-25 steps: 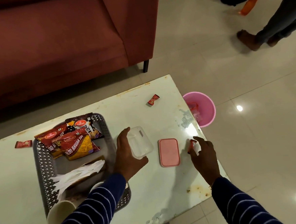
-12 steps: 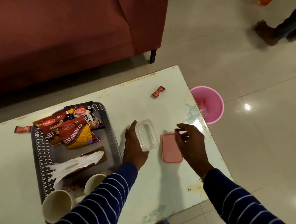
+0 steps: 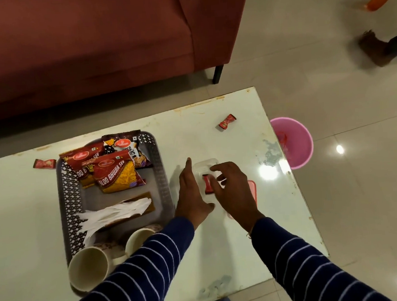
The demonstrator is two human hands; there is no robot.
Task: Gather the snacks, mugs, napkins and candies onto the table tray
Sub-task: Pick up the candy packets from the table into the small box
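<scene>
A grey lattice tray on the white table holds red snack packets, white napkins and two mugs. To its right, my left hand holds a small clear container by its left side. A red candy lies inside it. My right hand hovers over the container, fingers apart, thumb right beside that candy. Another red candy lies near the table's far right. A third lies just left of the tray.
A pink lid lies mostly under my right hand. A pink bin stands on the floor past the table's right edge. A red sofa runs behind the table. Another person's foot is on the floor at top right.
My right hand carried a red candy from the table's right edge leftward, over the pink lid, to the clear container, where the candy now lies. My left hand stayed on the container.
</scene>
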